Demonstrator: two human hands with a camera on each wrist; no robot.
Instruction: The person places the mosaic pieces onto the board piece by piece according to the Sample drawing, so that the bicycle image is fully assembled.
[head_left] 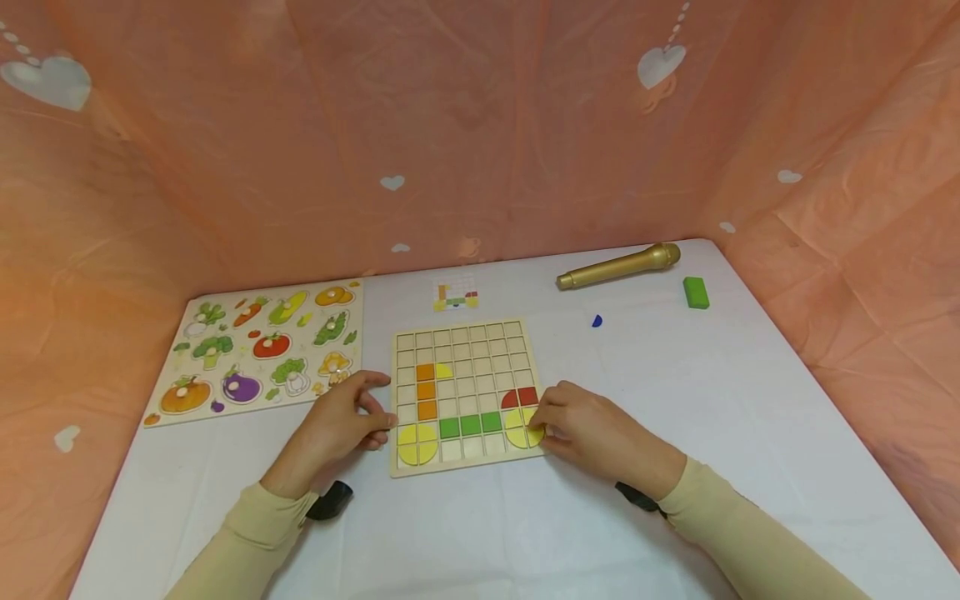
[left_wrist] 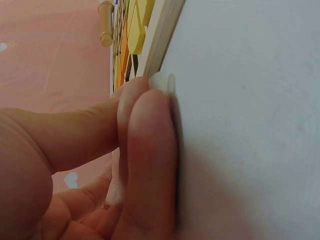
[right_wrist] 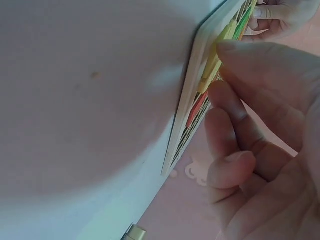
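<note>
A wooden grid board (head_left: 480, 350) lies on the table, holding coloured pieces. Orange squares (head_left: 426, 390) form a column beside a yellow piece (head_left: 443, 371). Green squares (head_left: 470, 425) run in a row between yellow quarter-circles at the two lower corners. Red pieces (head_left: 527, 396) sit at the right edge. My left hand (head_left: 341, 421) touches the board's left edge, thumb and index finger spread apart. My right hand (head_left: 588, 425) is at the lower right corner, thumb and index finger pinching a yellow quarter-circle piece (head_left: 535, 437), partly hidden by the fingertips.
A vegetable peg puzzle (head_left: 255, 346) lies at the left. Behind the board is a small pattern card (head_left: 455, 293). Farther right are a gold microphone (head_left: 618, 267), a blue piece (head_left: 597, 321) and a green block (head_left: 696, 292). Pink curtains (head_left: 480, 125) enclose the table.
</note>
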